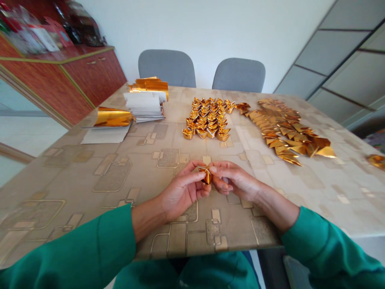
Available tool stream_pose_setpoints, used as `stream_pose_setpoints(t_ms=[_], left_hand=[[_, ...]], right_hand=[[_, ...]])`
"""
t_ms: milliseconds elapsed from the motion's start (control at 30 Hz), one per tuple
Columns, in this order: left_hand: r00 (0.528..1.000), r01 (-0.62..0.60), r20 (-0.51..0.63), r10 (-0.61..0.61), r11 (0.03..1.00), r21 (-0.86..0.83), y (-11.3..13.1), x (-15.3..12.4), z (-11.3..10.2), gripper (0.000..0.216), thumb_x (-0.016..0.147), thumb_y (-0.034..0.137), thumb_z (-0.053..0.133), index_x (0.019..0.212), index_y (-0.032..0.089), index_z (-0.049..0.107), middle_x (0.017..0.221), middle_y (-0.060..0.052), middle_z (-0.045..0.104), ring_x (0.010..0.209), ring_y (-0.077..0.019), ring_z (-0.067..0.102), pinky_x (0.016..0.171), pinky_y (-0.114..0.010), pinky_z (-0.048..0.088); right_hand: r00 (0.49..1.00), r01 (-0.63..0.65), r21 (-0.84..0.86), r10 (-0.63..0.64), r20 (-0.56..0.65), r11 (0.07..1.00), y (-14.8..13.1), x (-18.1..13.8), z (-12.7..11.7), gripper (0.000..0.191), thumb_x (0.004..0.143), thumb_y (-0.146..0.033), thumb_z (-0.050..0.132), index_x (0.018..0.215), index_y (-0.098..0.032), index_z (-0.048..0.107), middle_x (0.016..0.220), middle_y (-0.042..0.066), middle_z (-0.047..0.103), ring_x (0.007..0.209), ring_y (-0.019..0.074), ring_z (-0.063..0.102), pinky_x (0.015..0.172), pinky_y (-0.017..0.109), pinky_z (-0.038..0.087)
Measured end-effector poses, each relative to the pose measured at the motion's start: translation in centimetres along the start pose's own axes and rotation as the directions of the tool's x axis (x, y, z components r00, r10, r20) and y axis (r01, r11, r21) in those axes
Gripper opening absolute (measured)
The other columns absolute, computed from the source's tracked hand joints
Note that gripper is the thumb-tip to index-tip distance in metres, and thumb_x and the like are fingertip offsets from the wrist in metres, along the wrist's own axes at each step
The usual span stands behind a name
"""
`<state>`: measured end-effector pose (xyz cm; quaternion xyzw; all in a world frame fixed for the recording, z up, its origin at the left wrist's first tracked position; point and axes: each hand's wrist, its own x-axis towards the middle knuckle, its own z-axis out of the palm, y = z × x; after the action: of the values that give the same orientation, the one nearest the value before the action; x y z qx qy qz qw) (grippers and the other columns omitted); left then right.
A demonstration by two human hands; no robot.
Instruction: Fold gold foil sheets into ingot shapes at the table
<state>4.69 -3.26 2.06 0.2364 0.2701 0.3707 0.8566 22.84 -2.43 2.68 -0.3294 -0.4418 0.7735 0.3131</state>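
A small folded gold paper ingot (206, 176) is held just above the near middle of the table. My left hand (183, 188) grips it from the left, thumb on its face and fingers curled behind. From the right, my right hand (236, 178) pinches its upper edge between thumb and fingers. Beyond my hands stand rows of finished-looking gold paper ingots (209, 118), packed close together. To their right lies a spread of flat, pointed folded gold pieces (285, 128). The underside of the held piece is hidden by my fingers.
A stack of white-backed paper sheets (146, 106) with gold faces is at the back left, beside a curled gold sheet (112, 117). One gold piece (376, 161) lies at the right edge. Two grey chairs (167, 66) stand behind the patterned tablecloth (120, 216). A red-brown cabinet (93, 80) is at left.
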Motion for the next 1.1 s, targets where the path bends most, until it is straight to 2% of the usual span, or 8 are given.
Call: stream_pose_setpoints(t_ms=[267, 433, 567, 700, 867, 1100], left_hand=[[1.000, -0.018, 0.002, 0.018, 0.994, 0.105, 0.5, 0.2, 0.0, 0.030, 0.085, 0.015, 0.066, 0.114, 0.018, 0.062, 0.085, -0.005, 0.073, 0.072, -0.0124, 0.070, 0.068, -0.022, 0.058], [0.996, -0.073, -0.044, 0.078, 0.992, 0.102, 0.4, 0.3, 0.1, 0.030, 0.080, 0.014, 0.073, 0.110, 0.015, 0.066, 0.087, -0.005, 0.075, 0.071, -0.0100, 0.070, 0.072, -0.020, 0.058], [0.993, -0.095, -0.063, 0.102, 0.989, 0.113, 0.1, 0.4, 0.1, 0.034, 0.077, 0.016, 0.078, 0.108, 0.016, 0.066, 0.086, -0.004, 0.074, 0.070, -0.0099, 0.070, 0.070, -0.020, 0.058], [0.991, -0.118, -0.051, 0.127, 0.982, 0.150, -0.1, 0.3, 0.2, 0.035, 0.074, 0.017, 0.080, 0.105, 0.018, 0.064, 0.086, -0.002, 0.073, 0.069, -0.0105, 0.071, 0.069, -0.021, 0.058], [0.991, -0.119, -0.049, 0.127, 0.983, 0.142, -0.4, 0.0, 0.4, 0.038, 0.068, 0.017, 0.085, 0.096, 0.019, 0.059, 0.087, 0.002, 0.071, 0.069, -0.0112, 0.071, 0.068, -0.021, 0.058], [0.994, -0.106, 0.003, 0.107, 0.984, 0.146, -0.6, 0.1, 0.3, 0.039, 0.067, 0.018, 0.086, 0.089, 0.018, 0.054, 0.083, 0.004, 0.069, 0.069, -0.0113, 0.071, 0.069, -0.021, 0.057]], right_hand=[[0.999, -0.013, 0.048, 0.015, -0.039, 0.999, -0.1, 0.0, -0.7, 0.028, 0.084, -0.037, 0.062, 0.068, -0.020, 0.047, 0.045, -0.010, 0.034, 0.041, 0.0065, 0.018, 0.043, 0.024, 0.014], [0.996, 0.043, -0.080, -0.049, -0.069, 0.996, -0.7, -0.4, 0.0, 0.020, 0.086, -0.038, 0.056, 0.079, -0.019, 0.052, 0.052, -0.009, 0.034, 0.046, 0.0080, 0.019, 0.045, 0.025, 0.014], [0.994, 0.081, -0.199, -0.094, -0.058, 0.977, -1.3, -0.9, 0.7, 0.019, 0.086, -0.036, 0.060, 0.087, -0.019, 0.053, 0.059, -0.009, 0.036, 0.049, 0.0078, 0.021, 0.045, 0.023, 0.016], [0.992, 0.061, -0.271, -0.088, -0.086, 0.961, -1.4, -1.2, 0.7, 0.018, 0.086, -0.031, 0.059, 0.098, -0.020, 0.051, 0.061, -0.008, 0.040, 0.051, 0.0079, 0.025, 0.046, 0.022, 0.018], [0.987, 0.044, -0.360, -0.097, -0.131, 0.932, -1.3, -1.3, 0.5, 0.015, 0.088, -0.031, 0.056, 0.097, -0.021, 0.051, 0.061, -0.008, 0.041, 0.054, 0.0089, 0.031, 0.049, 0.023, 0.022], [0.989, 0.054, -0.378, -0.102, -0.109, 0.924, -1.2, -1.3, 0.8, 0.009, 0.083, -0.021, 0.048, 0.092, -0.021, 0.051, 0.060, -0.008, 0.037, 0.054, 0.0100, 0.031, 0.049, 0.024, 0.023]])
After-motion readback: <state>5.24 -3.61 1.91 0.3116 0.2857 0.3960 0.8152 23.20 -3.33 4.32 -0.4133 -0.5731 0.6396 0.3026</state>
